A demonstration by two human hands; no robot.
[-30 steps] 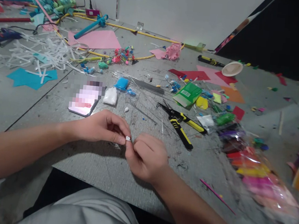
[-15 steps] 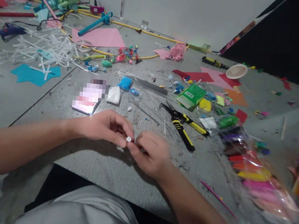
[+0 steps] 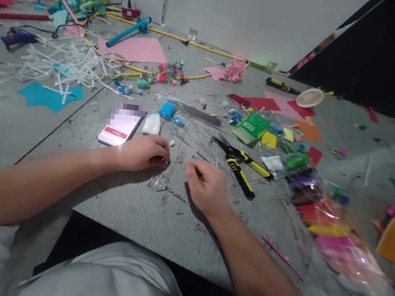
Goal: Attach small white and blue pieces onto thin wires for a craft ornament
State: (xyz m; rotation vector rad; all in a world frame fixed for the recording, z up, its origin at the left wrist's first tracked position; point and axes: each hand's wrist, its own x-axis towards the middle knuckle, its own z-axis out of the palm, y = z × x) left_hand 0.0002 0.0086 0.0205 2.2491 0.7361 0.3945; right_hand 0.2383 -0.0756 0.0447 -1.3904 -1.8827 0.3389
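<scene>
My left hand rests low over the table, its fingers curled down and pressed together; whatever they may hold is hidden. Just beyond it lie a small white lump and a white packet. My right hand is closed, thumb against the bent fingers, and its inside cannot be seen. Between and below the hands a wire keyring-like piece with a short chain lies on the table, the chain's end near my right hand.
A lit phone lies beyond my left forearm. Black-and-yellow pliers sit right of centre, beside a green packet. Coloured clay packs spread along the right. White paper strips and a blue packet lie farther back.
My hands have moved apart, the left one farther forward. The small white piece that was between them is no longer visible. The wire piece and chain now show on the table.
</scene>
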